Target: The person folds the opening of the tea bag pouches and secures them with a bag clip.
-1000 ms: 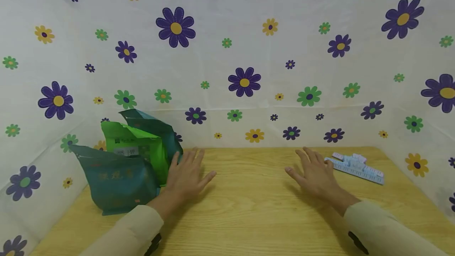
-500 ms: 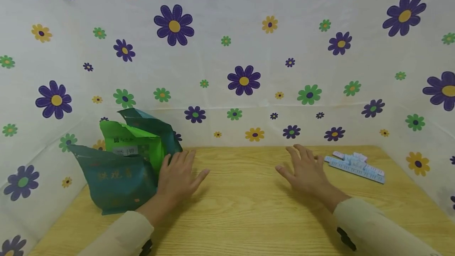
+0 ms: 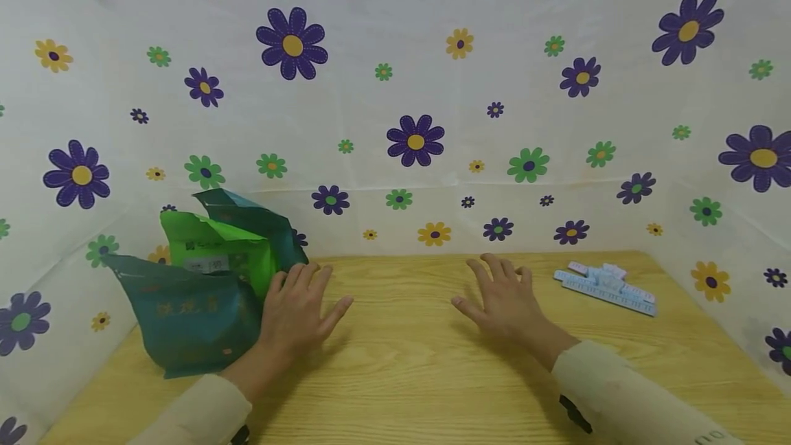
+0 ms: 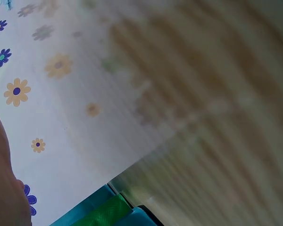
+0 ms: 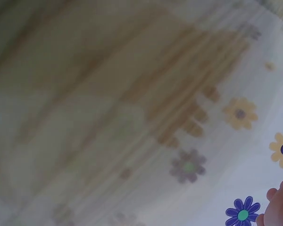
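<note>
My left hand (image 3: 299,311) is held over the table with its fingers spread, beside the pouches; whether it touches one I cannot tell. Three stand-up pouches are at the left: a dark teal one with gold lettering (image 3: 185,321) in front, a bright green one (image 3: 216,242) behind it, and another teal one (image 3: 262,218) at the back. Spread fingers and nothing held also mark my right hand (image 3: 503,304), left of a light blue, long clip-like item (image 3: 608,283) with dark marks. Only the edges of the hands appear in the wrist views.
A wood-grain tabletop (image 3: 402,376) lies under everything. White cloth (image 3: 364,108) printed with flowers rises behind the table and along both sides. In the left wrist view, tops of the green and teal pouches (image 4: 104,214) show at the bottom.
Both hands have drifted left, the right one farther, away from the light blue item. The head view has turned slightly right. The pouches keep their places on the table.
</note>
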